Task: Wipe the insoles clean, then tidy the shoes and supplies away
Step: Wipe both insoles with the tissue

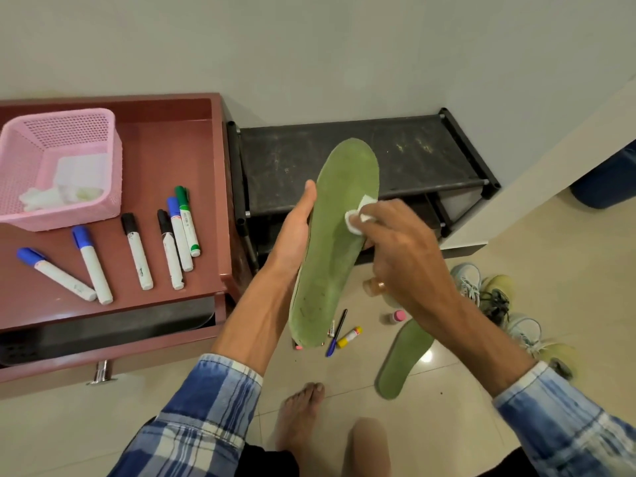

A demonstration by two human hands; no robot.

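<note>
Left hand (296, 228) grips the green insole (330, 256) from behind. The thumb runs up its left edge and the fingers wrap round the back, tips peeking out at the right edge. Toe end is up and away, heel end toward the body. The worn face is tilted at the camera, probably so the other hand can scrub it.

Right hand (395, 249) has its fingers clamped on a crumpled white wipe (359, 215), pressed onto the insole's upper middle. Step in hand is wiping the first insole. Dark specks near the heel suggest it's not finished.

Second insole (406, 359) lies flat on the floor tiles at right, partly under the right forearm. Sneakers (492, 294) sit jumbled further right, laces loose, not put away. The black shoe rack (361, 146) with its dusty top shelf is their likely home.

An amber bottle (373, 287), pink-capped bottle (397, 316), pen (337, 333) and glue stick (349, 337) are scattered on the floor. The reddish cabinet (165, 139) top carries a pink basket (58, 166) with white tissues inside and six markers (137, 253). The drawer below is open.
</note>
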